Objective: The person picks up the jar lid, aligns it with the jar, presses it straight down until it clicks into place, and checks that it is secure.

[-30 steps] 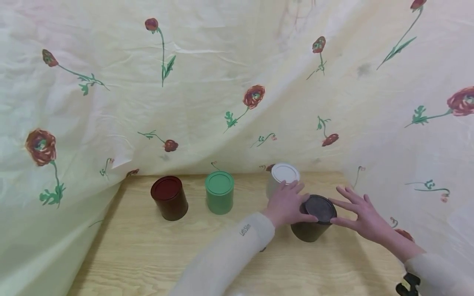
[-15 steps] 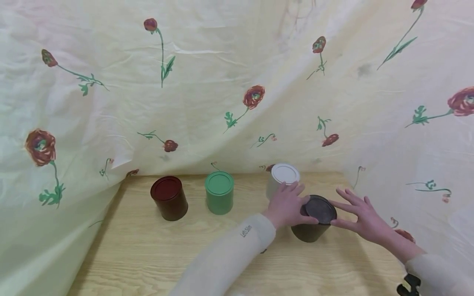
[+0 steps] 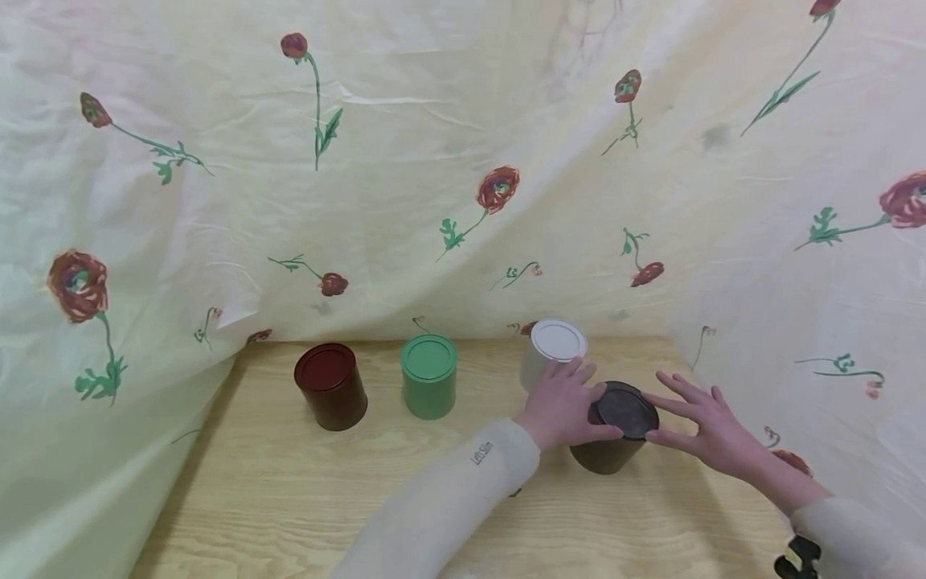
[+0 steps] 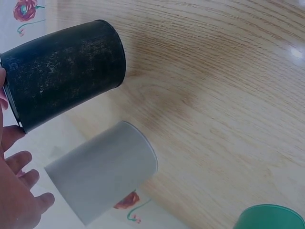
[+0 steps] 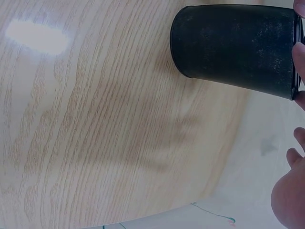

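A black can [image 3: 606,455] with a round black lid [image 3: 628,410] is between both hands at the right of the table. My left hand [image 3: 560,406] holds the left side of its rim, thumb at the near edge and index finger at the far edge. On the other side, my right hand [image 3: 712,426] holds the rim between thumb and index finger, its other fingers spread. In the left wrist view the can's scuffed dark side [image 4: 66,69] shows below the fingertips. Just behind the left hand's fingers stands a white-grey can [image 3: 557,341].
Left of the hands, a green can [image 3: 429,378] and a dark red can [image 3: 333,388] stand upright near the back of the wooden table [image 3: 289,498]. Flowered cloth [image 3: 405,193] hangs behind the table and at both sides.
The head view has shifted very slightly. Both hands keep the same hold on the black can's rim, and the cans stay in place.
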Available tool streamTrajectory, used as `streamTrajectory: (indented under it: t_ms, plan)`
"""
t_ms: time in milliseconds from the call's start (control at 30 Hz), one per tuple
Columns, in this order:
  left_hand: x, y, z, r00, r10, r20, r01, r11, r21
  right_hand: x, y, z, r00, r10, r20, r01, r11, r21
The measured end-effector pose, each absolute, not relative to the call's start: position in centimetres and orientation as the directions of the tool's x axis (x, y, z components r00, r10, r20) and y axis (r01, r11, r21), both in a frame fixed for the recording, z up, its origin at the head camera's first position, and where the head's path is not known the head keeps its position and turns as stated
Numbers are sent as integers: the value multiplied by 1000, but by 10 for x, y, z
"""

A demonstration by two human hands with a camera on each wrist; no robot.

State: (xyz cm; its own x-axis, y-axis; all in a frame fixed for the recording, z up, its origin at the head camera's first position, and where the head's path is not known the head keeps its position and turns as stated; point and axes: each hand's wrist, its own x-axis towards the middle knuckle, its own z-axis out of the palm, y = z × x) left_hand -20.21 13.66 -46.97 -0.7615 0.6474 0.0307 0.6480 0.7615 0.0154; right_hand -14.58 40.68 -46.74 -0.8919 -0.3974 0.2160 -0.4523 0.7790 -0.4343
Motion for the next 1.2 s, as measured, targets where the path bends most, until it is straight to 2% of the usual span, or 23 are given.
streamTrajectory:
  t_ms: [200, 533, 733, 900, 1200]
  plan:
    - [-200, 137, -469, -775, 631, 28, 632, 774, 34, -146, 406, -465, -902, -389, 190, -432, 777, -458]
    - [-198, 137, -472, -776, 628, 60, 628, 778, -22, -143, 401, -461, -921, -366, 132, -383, 790, -478]
    - [-199, 138, -476, -789, 613, 52, 613, 790, -13, -143, 401, -462, -915, -373, 152, -401, 807, -434]
    - [-200, 139, -476, -795, 606, 32, 607, 795, -2, -145, 401, -463, -900, -394, 189, -437, 827, -354]
    - [-203, 143, -474, -782, 623, 20, 623, 782, -13, -152, 402, -462, -880, -428, 207, -471, 844, -257]
